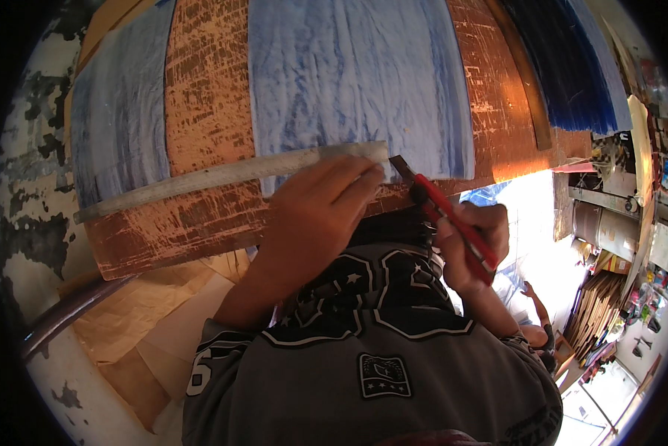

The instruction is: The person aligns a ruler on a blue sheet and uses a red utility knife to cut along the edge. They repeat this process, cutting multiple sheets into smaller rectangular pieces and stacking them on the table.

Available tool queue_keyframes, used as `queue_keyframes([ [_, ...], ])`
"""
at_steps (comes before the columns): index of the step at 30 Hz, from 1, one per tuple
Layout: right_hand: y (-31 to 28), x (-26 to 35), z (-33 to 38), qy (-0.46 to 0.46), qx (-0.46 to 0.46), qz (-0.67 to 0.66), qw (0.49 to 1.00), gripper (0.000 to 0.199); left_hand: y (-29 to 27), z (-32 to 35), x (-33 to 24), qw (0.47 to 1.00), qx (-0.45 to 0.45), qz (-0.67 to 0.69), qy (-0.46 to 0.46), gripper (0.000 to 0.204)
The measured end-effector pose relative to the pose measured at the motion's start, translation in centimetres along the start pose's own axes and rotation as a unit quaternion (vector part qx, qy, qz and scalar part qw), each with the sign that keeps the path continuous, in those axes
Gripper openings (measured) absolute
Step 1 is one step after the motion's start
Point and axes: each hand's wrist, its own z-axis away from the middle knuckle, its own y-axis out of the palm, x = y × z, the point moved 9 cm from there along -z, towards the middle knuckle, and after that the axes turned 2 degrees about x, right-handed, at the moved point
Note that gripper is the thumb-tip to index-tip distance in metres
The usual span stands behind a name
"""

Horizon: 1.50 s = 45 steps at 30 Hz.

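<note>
My left hand [311, 204] presses down near the right end of a long grey metal ruler [222, 175], its fingers together and bent over the edge. The ruler lies across the lower part of two streaky blue sheets, a wide one [356, 82] in the middle and another [122, 111] at the left; their material is hard to tell. In my right hand [475, 238] is a red utility knife [453, 204], fingers wrapped round its body. Its blade points up and left, just past the ruler's right end, over the wide sheet. Whether the blade touches the sheet I cannot tell.
Beneath the sheets is a scratched brown table [207, 74], its near edge close to my body. A dark blue sheet [568, 59] lies at the far right. Brown paper [140, 305] is below at left. Another person's arm [534, 301] shows at lower right, near stacked boards [598, 305].
</note>
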Motion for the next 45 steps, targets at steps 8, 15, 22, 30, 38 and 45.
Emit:
queue_keyframes([
  [8, -2.3, -1.8, -2.6, 0.073, -0.069, -0.210, 0.973, 0.019, -2.7, 0.6, 3.8, 0.995, -0.025, -0.071, -0.060, 0.037],
  [15, -2.6, -1.8, -2.7, 0.059, -0.076, -0.152, 0.984, 0.020, -3.5, 1.4, 6.2, 0.992, -0.047, -0.078, -0.091, 0.035],
  [22, -3.4, -1.3, -4.5, -0.032, -0.098, -0.066, 0.992, 0.037, -5.9, 2.3, 8.6, 0.980, -0.084, -0.097, -0.155, 0.037],
  [30, -4.1, -1.0, -9.6, -0.111, -0.054, -0.067, 0.990, 0.052, -8.3, 2.9, 10.7, 0.982, -0.007, -0.108, -0.152, 0.035],
  [38, -3.5, -0.6, -19.5, -0.069, -0.055, -0.119, 0.989, 0.052, -7.9, 1.8, 12.5, 0.982, 0.090, 0.049, -0.159, 0.040],
  [45, 1.1, -2.7, -28.3, -0.060, 0.030, -0.100, 0.993, 0.045, -10.6, -4.4, 14.0, 0.995, 0.087, -0.020, -0.045, 0.046],
])
